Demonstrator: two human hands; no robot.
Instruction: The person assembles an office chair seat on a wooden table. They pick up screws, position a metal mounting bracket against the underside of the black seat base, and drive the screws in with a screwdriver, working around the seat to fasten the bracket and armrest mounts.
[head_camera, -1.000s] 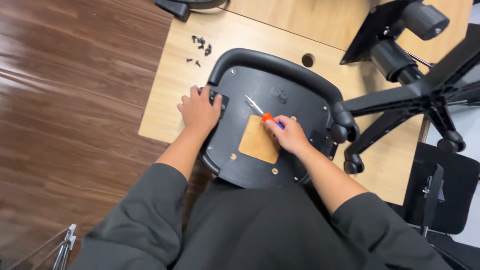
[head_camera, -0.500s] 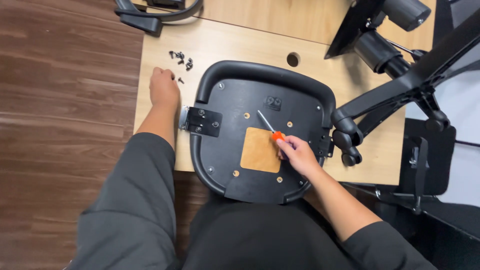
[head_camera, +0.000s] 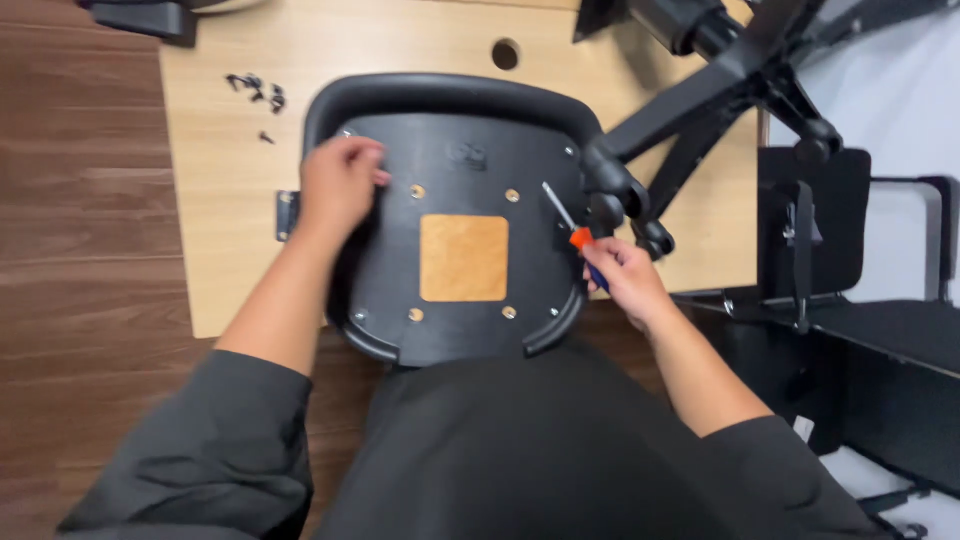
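Observation:
A black chair seat (head_camera: 460, 150) lies upside down on a light wooden board (head_camera: 230, 230), with a square tan patch (head_camera: 463, 257) in its middle and several screw holes around it. My left hand (head_camera: 338, 185) rests on the seat's left side, fingers curled; whether it holds something small I cannot tell. Beneath it a black metal bracket (head_camera: 287, 215) pokes out at the seat's left edge. My right hand (head_camera: 622, 280) grips a screwdriver (head_camera: 568, 222) with an orange-and-blue handle at the seat's right edge, its shaft pointing up and left.
Several small black screws (head_camera: 255, 92) lie on the board at the upper left. A black chair base with casters (head_camera: 690, 120) sits at the upper right, close to the seat. Black chair parts (head_camera: 810, 220) stand on the right. Dark wood floor (head_camera: 80, 250) lies to the left.
My left hand came back from the screws at the upper left onto the seat's left side. My right hand with the screwdriver moved from the tan patch out to the seat's right edge.

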